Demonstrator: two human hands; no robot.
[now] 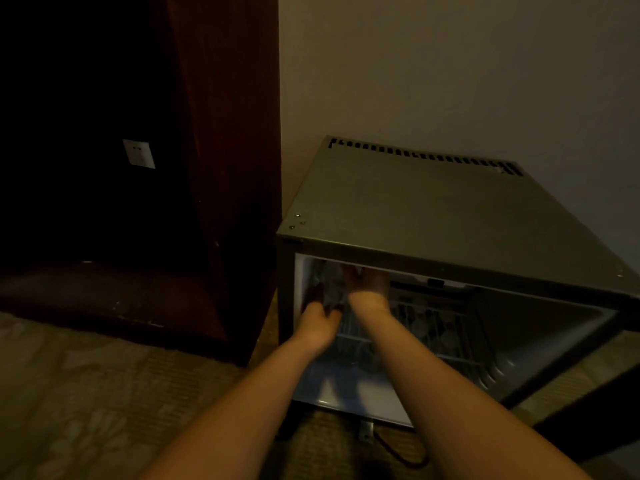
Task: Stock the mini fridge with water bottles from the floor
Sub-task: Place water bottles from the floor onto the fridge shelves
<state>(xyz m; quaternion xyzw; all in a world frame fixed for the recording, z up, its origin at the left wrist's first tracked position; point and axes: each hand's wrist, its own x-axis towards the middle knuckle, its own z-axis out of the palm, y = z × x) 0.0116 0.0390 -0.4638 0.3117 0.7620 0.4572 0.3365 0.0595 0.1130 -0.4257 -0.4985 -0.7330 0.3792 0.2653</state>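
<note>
Placing water bottle (329, 286) inside mini fridge (433, 209): your left hand (319, 322) gripped it; right hand (367, 284) above, grip unclear; remaining floor stock unseen.

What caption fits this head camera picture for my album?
The left hand and right hand reach inside the open mini fridge, at what looks like a water bottle.

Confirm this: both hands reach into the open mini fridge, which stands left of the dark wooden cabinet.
Wrong side. In the head view the mini fridge stands right of the dark wooden cabinet; the left hand and right hand reach into its open front.
</note>
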